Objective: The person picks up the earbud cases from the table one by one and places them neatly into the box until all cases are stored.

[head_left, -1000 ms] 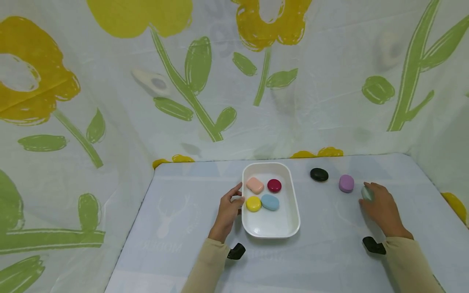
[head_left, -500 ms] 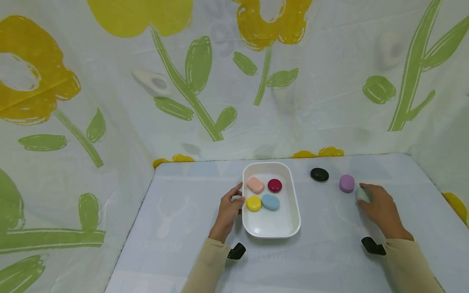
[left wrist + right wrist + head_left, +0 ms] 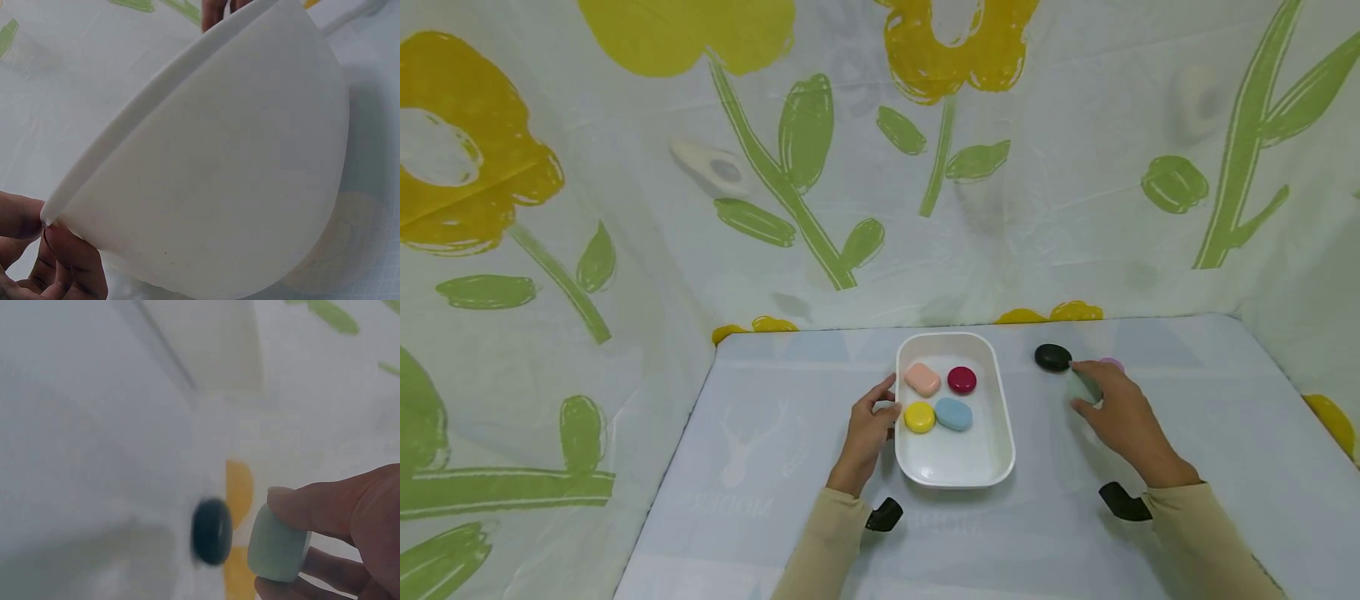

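My left hand [image 3: 868, 428] pinches the left rim of a white tray [image 3: 988, 467] between thumb and fingers; the left wrist view shows the tray wall [image 3: 212, 162] close up and tilted in that picture. My right hand [image 3: 1123, 417] holds a pale green rounded block [image 3: 279, 544], like a small bar of soap, between thumb and fingers. In the head view it is partly hidden by the hand. Just beyond the right fingertips lies a black oval piece [image 3: 1053, 357] on the table. A purple piece [image 3: 1111, 363] shows only its top edge behind the right hand.
Inside the tray lie a pink piece [image 3: 922, 380], a red one [image 3: 962, 381], a yellow one [image 3: 919, 417] and a light blue one [image 3: 953, 414]. A flower-patterned cloth [image 3: 1060, 208] hangs behind and beside the white table [image 3: 760, 517].
My right hand has moved left with the pale green block, past the purple piece and up close to the black one. The left hand and the tray stay in place.
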### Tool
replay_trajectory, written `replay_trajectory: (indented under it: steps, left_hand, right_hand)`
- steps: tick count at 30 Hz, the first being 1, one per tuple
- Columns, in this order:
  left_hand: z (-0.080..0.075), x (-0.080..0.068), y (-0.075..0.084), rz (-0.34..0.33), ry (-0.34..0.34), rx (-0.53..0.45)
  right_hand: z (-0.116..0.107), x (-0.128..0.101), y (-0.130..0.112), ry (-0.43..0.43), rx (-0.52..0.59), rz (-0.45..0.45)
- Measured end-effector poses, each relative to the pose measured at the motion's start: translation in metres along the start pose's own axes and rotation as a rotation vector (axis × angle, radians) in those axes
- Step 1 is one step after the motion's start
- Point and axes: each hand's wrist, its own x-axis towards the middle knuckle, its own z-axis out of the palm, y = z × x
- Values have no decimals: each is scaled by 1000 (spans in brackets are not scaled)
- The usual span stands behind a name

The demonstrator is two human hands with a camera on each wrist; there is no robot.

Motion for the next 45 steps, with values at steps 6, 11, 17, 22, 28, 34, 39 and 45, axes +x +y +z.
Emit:
replay_trajectory:
  steps: [6, 11, 17, 22, 28, 34, 39, 45]
  left_hand:
    - [0, 1, -1, 5, -6, -15]
    - [0, 1, -1, 5, -6, -12]
    - [-1, 0, -1, 0, -15, -13]
    - [-2, -1, -1, 6, -23, -23]
    - [-1, 0, -1, 8, -22, -21]
    - [-1, 0, -1, 4, -20, -28]
    - [-2, -1, -1, 17, -27, -39]
    - [-3, 0, -1, 29, -46, -47]
  right_hand:
    - [9, 9, -34, -60, 39, -33]
    - [18, 14, -53, -91, 46, -48]
    - [30, 15, -67, -127, 49, -69]
    - [38, 17, -78, -143, 60, -108]
    - [49, 21, -89, -180, 79, -162]
    - [62, 23, -102, -255, 79, -258]
    - [70, 23, -110, -348, 29, -322]
    - [79, 25, -113, -465, 4, -359]
